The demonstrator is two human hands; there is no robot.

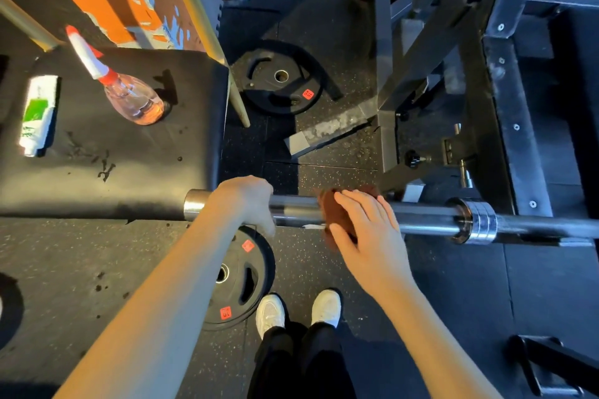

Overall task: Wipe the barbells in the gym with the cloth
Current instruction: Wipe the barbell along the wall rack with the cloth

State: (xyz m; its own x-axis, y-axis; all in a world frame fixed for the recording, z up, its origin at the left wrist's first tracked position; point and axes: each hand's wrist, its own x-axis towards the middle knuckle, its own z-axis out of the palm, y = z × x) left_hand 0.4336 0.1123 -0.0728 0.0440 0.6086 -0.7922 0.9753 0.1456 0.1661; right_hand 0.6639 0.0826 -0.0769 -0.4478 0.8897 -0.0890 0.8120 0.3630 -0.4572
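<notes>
A: Left hand (246, 201)?
B: Wrapped round the barbell (428, 220) at frame centre, near its end; right hand (366, 230) just beside, clasping the brown cloth (330, 210) against the bar.
A: Farther out?
B: Spray bottle (133, 100) standing on the black counter (129, 172), upper left; weight plate (240, 278) on the floor (97, 269) below.

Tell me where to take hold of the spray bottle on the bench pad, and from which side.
Grip the spray bottle by its slim white sprayer neck, just above the red collar, coming from the near side. It stands upright, its clear body is wide and rounded, and the bench pad is bare on that side. The left hand, gripping the barbell, is nearer.
</notes>
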